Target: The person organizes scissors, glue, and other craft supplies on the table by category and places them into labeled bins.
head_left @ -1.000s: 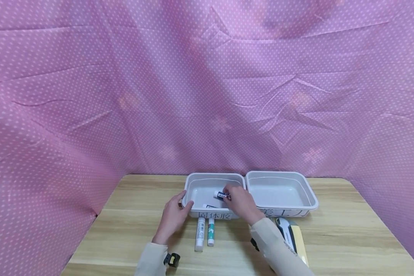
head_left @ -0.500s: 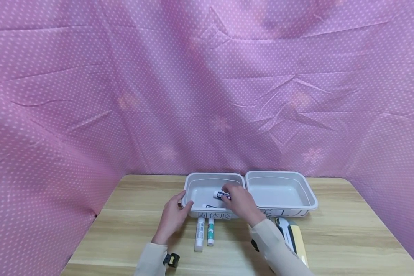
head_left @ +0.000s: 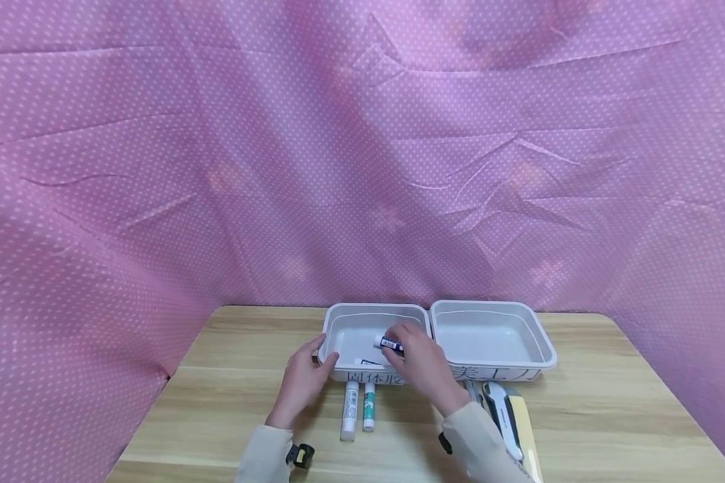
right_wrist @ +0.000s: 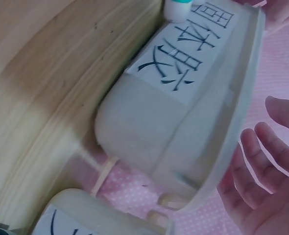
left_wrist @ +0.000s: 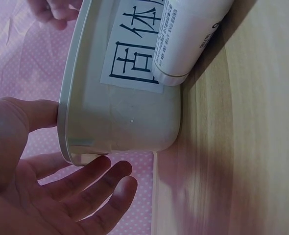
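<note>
At the front left corner of a white plastic bin (head_left: 376, 306), my left hand (head_left: 302, 384) grips the rim, thumb over the front edge and fingers along the short side. My right hand (head_left: 423, 365) reaches over the same bin's front right corner. Between its parted thumb and fingers lies a dark-labelled glue stick (head_left: 389, 344), in the bin. In the right wrist view these fingers (right_wrist: 254, 147) are spread, with nothing seen in them. Behind the front wall a second glue stick (head_left: 370, 362) partly shows. A large white glue stick (head_left: 350, 410) and a green one (head_left: 369, 407) lie in front.
A second white bin (head_left: 501, 373) stands close on the right, also with a printed label. In front of it lie a grey-and-white utility knife (head_left: 504, 419) and a yellow one (head_left: 523, 429), partly behind the right sleeve (head_left: 480, 439). Pink dotted cloth (head_left: 362, 168) hangs behind the table.
My right hand has let go of the dark-labelled glue stick; its thumb and fingers have parted and the arm has shifted slightly. My left hand has stayed on the bin's corner.
</note>
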{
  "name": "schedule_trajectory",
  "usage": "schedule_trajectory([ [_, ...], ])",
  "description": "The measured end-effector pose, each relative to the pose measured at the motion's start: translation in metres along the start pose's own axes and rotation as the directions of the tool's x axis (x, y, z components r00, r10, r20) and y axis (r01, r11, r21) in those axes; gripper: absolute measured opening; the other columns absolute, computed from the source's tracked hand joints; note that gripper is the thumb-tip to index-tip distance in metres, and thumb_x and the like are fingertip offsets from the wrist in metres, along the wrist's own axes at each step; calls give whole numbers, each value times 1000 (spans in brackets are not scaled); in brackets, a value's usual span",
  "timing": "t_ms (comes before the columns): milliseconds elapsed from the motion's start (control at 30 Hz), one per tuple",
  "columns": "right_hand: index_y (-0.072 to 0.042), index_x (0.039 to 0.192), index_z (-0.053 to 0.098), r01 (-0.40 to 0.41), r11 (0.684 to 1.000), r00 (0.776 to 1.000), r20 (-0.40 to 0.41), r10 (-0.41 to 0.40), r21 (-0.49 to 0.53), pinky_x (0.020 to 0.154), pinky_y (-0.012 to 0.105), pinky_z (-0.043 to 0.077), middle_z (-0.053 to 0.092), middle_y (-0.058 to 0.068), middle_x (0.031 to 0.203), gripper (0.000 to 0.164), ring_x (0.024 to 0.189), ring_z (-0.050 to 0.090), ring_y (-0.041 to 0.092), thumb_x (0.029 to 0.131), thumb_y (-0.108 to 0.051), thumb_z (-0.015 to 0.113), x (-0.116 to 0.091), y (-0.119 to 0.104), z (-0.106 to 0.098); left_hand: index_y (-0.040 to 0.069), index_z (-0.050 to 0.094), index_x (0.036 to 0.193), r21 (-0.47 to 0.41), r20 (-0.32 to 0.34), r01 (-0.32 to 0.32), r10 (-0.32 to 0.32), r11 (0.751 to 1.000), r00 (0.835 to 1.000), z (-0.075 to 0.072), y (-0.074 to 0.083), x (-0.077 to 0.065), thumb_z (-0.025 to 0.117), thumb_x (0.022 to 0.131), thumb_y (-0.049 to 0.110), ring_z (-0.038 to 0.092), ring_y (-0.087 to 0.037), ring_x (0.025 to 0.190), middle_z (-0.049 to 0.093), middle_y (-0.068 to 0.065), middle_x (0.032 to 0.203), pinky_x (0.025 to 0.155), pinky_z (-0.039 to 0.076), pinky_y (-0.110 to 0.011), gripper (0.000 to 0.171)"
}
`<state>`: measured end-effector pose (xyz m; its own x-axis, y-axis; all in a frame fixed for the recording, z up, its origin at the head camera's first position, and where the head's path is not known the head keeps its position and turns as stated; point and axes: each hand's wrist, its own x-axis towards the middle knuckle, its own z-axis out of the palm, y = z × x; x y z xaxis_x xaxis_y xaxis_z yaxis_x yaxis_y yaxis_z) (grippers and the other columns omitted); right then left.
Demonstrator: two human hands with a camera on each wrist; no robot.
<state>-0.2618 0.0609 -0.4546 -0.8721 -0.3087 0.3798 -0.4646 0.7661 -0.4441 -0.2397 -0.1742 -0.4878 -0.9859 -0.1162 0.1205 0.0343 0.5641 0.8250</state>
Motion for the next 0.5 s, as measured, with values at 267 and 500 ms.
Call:
schedule_trajectory([
  [267,-17,117,71,40,999,998,-49,-41,-31,86,37,59,69,-3,112,31,103,66,17,93,-37,76,-12,-18,-8,1,46,151,-1,-1,1,-1,1000,1000,0,0,1,66,100,25,68,-27,105,60,-24,139,83,62,-34,59],
  [500,-17,115,72,76,997,995,-60,-78,-25,86,36,58,70,-3,110,30,102,66,17,92,-37,76,-22,-35,-12,2,47,151,-6,-2,-2,2,1000,1000,0,0,0,67,100,24,68,-29,107,59,-25,140,84,62,-34,59],
])
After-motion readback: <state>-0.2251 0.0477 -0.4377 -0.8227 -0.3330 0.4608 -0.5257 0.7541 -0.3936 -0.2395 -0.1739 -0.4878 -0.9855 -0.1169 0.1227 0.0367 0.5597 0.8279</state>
